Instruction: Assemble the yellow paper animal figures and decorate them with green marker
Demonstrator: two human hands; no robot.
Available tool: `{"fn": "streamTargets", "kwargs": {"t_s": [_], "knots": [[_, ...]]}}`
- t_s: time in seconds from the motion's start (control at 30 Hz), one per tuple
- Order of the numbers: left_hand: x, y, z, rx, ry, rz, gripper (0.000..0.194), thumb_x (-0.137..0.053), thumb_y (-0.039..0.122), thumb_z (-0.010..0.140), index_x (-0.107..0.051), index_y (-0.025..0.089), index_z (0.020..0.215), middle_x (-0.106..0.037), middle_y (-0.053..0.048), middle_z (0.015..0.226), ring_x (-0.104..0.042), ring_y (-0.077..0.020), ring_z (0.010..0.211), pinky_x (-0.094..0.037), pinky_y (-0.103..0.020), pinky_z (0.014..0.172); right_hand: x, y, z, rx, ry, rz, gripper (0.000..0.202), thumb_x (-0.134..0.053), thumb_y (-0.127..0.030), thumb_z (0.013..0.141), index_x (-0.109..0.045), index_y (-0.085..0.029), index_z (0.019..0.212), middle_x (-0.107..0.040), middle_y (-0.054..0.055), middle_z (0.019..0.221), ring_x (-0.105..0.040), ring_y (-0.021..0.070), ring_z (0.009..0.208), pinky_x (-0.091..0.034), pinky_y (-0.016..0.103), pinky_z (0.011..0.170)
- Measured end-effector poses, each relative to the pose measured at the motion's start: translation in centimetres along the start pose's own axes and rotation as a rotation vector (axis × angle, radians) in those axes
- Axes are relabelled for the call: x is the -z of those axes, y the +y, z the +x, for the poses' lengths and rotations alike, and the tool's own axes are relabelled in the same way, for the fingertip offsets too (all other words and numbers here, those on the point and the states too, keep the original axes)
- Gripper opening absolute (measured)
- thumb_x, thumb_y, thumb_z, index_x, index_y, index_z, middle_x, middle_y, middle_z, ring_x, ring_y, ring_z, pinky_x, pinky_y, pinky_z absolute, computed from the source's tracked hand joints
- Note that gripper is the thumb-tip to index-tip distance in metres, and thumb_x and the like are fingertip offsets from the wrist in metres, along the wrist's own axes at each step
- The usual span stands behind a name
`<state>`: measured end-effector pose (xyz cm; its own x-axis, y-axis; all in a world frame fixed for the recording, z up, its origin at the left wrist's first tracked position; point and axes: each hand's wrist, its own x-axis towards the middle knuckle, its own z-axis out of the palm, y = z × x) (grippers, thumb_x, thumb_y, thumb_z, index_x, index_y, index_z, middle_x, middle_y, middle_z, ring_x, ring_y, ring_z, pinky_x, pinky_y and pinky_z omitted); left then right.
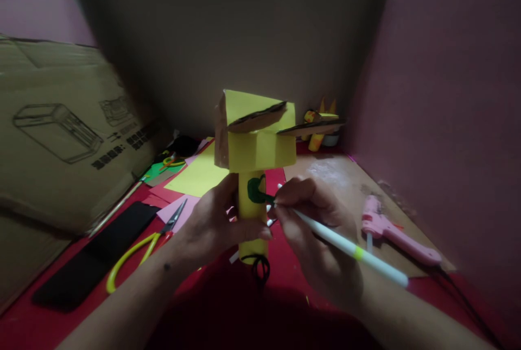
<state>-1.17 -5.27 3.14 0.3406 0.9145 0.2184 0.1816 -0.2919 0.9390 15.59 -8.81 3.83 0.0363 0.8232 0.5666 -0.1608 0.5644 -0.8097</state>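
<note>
A yellow paper-covered figure stands upright in the middle, with a box-shaped top on a narrow yellow tube. Two brown cardboard strips stick out from the box. My left hand is closed round the tube, its thumb across the front. Pinched in my right hand is a white marker with a lime band, pointing left. Its dark green tip touches the tube at a green patch. A black looped cord lies at the tube's bottom.
Yellow-handled scissors and a black phone-like slab lie left on the red table. Coloured paper sheets spread behind. A pink glue gun rests on cardboard at right. A large cardboard box stands left.
</note>
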Motion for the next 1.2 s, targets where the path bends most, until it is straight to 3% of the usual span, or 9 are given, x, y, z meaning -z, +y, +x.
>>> {"fn": "streamTargets", "kwargs": {"t_s": [0.6,1.0,1.2], "knots": [[0.08,-0.4,-0.12,-0.002,0.002,-0.021,0.045,-0.086,0.022,0.065,-0.061,0.022,0.103,-0.07,0.001,0.086,-0.063,-0.0143,0.074,-0.051,-0.022,0.062,-0.03,-0.3,0.14,0.02,0.029,-0.021,0.013,-0.057,-0.008,0.072,-0.054,-0.019,0.066,-0.055,-0.005,0.061,-0.047,0.0057,0.05,-0.041,0.016,0.043],[-0.14,0.1,-0.07,0.024,0.022,0.024,0.049,-0.086,0.025,0.062,-0.062,0.022,0.105,-0.071,-0.001,0.091,-0.065,-0.0179,0.078,-0.053,-0.025,0.064,-0.07,0.62,-0.26,0.029,0.017,0.05,0.012,-0.059,-0.011,0.082,-0.056,-0.021,0.076,-0.052,-0.006,0.062,-0.045,0.0063,0.05,-0.04,0.018,0.043],[-0.12,0.16,-0.15,0.015,0.023,0.034,0.048,-0.085,0.025,0.063,-0.062,0.022,0.104,-0.071,0.0,0.088,-0.065,-0.0176,0.076,-0.051,-0.025,0.061,-0.23,0.33,-0.12,0.033,0.015,0.024,0.013,-0.059,-0.009,0.079,-0.056,-0.021,0.073,-0.052,-0.006,0.063,-0.046,0.0057,0.052,-0.041,0.017,0.045]]}}
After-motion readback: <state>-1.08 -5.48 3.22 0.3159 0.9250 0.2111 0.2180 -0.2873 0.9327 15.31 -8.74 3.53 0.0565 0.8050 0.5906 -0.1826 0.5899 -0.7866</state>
